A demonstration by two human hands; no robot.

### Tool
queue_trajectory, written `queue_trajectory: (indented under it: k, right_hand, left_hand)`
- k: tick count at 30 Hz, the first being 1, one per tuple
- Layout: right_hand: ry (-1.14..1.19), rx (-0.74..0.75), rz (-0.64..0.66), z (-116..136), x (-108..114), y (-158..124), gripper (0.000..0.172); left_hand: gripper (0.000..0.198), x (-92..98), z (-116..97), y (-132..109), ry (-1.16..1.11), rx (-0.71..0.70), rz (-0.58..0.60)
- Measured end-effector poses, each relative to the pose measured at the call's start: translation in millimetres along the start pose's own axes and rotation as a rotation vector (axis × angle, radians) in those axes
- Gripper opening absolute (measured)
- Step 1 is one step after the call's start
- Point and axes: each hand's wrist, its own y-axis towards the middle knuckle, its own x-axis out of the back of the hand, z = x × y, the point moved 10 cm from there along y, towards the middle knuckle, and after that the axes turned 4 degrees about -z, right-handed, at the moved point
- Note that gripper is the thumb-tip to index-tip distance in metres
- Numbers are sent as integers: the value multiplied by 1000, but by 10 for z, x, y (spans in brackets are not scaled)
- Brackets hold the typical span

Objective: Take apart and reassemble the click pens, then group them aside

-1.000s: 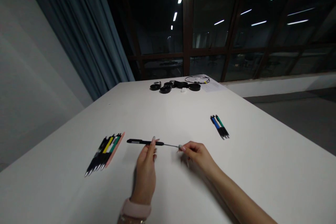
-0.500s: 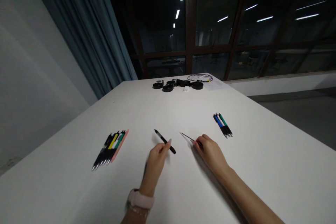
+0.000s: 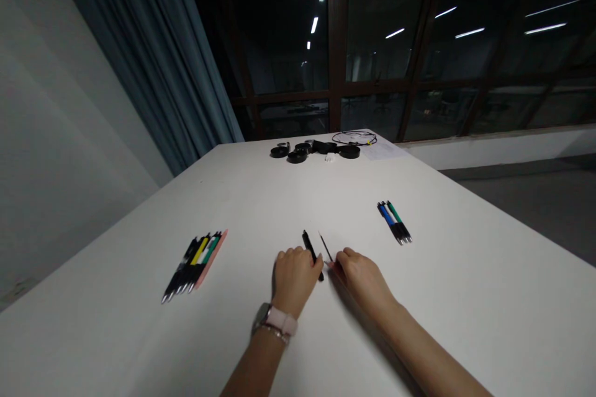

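Near the middle of the white table (image 3: 223, 335), my left hand (image 3: 297, 276) is closed on a black pen (image 3: 309, 244), which slants with its far end up and to the left. Just to its right my right hand (image 3: 361, 273) pinches a thin pen refill (image 3: 326, 247), dark along its length with a pale far tip. The two hands are close together, thumbs nearly meeting. A pale pink watch strap (image 3: 282, 321) circles my left wrist. My fingers hide the near part of the refill.
On the left lies a row of several pens (image 3: 195, 265) with black, yellow, white, green and pink barrels. A smaller group of pens (image 3: 393, 222), blue, white and green, lies at right. Black round items (image 3: 298, 156) and a coiled cable (image 3: 356, 138) sit at the far end.
My left hand has moved right with the black pen, now beside the refill, and its back has turned upward. My right hand has shifted slightly left, and the refill points more steeply away.
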Motion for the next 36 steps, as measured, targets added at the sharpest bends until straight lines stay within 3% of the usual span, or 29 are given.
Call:
queue_trajectory:
  k: [13, 16, 21, 30, 36]
  right_hand:
    - [224, -126, -144, -326, 28, 29, 32]
    - [298, -149, -159, -381, -5, 41, 25]
    - [246, -145, -177, -415, -35, 75, 11]
    - [111, -125, -148, -345, -61, 94, 11]
    - [167, -156, -254, -439, 176, 27, 18]
  left_hand:
    - [43, -13, -182, 135, 99, -52, -28]
    - [45, -7, -172, 121, 104, -48, -24]
    - [46, 20, -21, 36, 92, -14, -34]
    - [42, 125, 264, -276, 55, 23, -41]
    - [41, 218, 454, -326, -41, 94, -31]
